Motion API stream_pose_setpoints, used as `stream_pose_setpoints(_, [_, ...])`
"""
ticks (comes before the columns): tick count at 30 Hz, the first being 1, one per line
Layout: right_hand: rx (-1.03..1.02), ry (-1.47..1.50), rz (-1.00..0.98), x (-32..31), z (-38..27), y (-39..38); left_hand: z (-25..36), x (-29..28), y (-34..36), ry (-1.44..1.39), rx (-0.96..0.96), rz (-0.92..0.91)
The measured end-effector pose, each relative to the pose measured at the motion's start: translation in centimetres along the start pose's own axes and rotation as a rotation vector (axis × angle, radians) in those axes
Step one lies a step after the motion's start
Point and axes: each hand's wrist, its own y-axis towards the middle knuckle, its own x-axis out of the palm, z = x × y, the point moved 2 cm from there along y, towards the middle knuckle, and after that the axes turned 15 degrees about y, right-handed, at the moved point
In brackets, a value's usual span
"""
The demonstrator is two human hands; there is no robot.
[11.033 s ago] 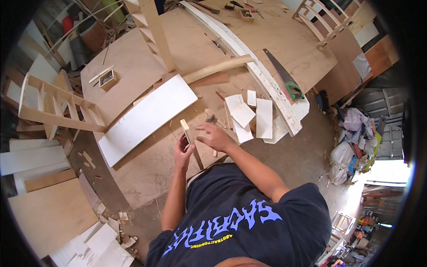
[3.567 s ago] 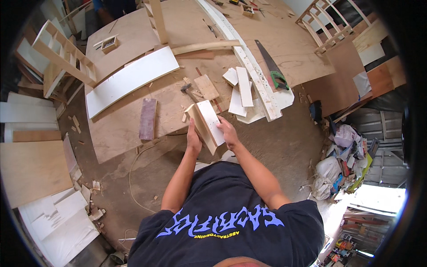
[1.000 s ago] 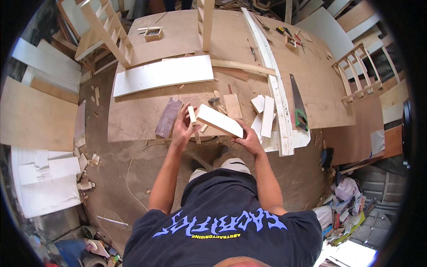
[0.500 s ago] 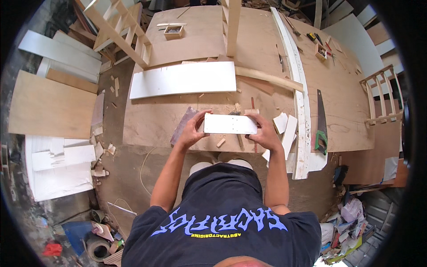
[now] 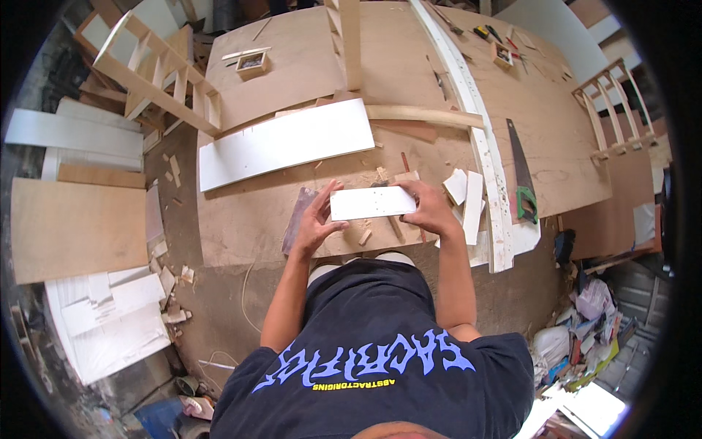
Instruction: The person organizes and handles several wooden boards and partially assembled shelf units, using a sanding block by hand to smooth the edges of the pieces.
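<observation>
In front of my body I hold up a small white rectangular board (image 5: 373,204), its face dotted with a few small dark holes or marks. My left hand (image 5: 317,222) is curled about the left end, fingertips at the top corner and thumb by the lower corner. The right end is gripped by my right hand (image 5: 433,211), thumb on the near side and fingers partly hidden behind it. Under and beyond the board, on the worktable (image 5: 241,238), lie small wood offcuts (image 5: 365,237) and a dark purplish block (image 5: 298,219) beside my left hand.
A long white panel (image 5: 287,144) lies beyond my hands. To the right are white offcuts (image 5: 472,208), a long white batten (image 5: 479,139) and a green-handled saw (image 5: 521,172). Slatted wooden frames (image 5: 157,77) stand far left. Small wooden boxes (image 5: 252,64) sit farther back.
The view has turned, so the table appears shifted left and rotated. The white board stays between my hands. My left thumb has slid lower and my right fingers cover more of its end.
</observation>
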Motion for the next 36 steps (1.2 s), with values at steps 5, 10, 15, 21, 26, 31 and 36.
stream_pose_setpoints(5, [0.017, -0.05, 0.074, 2.0, -1.8, -2.1, -0.7, -1.2, -1.0, -0.04, -0.049, -0.01])
stream_pose_setpoints(10, [-0.072, -0.188, 0.235, 5.2, -0.7, -4.0, -1.1, -1.9, -1.6, -0.001, -0.065, -0.066])
stream_pose_setpoints(15, [0.044, -0.175, 0.299, 8.3, -1.0, -6.5, -2.9, -3.6, -1.4, -0.083, 0.012, -0.119])
stream_pose_setpoints(21, [0.115, 0.128, 0.538, 12.9, 2.5, -9.5, -4.0, -5.1, -1.3, 0.152, 0.145, -0.098])
stream_pose_setpoints(26, [0.547, 0.829, 0.679, 16.0, 8.3, -11.7, -3.7, -4.1, -2.8, 0.145, 0.168, 0.038])
stream_pose_setpoints(31, [0.553, 0.985, 0.736, 16.5, 10.5, -10.3, -5.6, -3.8, -4.0, 0.024, 0.141, 0.256])
stream_pose_setpoints(36, [0.485, 0.952, 0.703, 15.8, 11.7, -6.6, -12.6, -4.6, -4.6, -0.064, -0.214, 0.44])
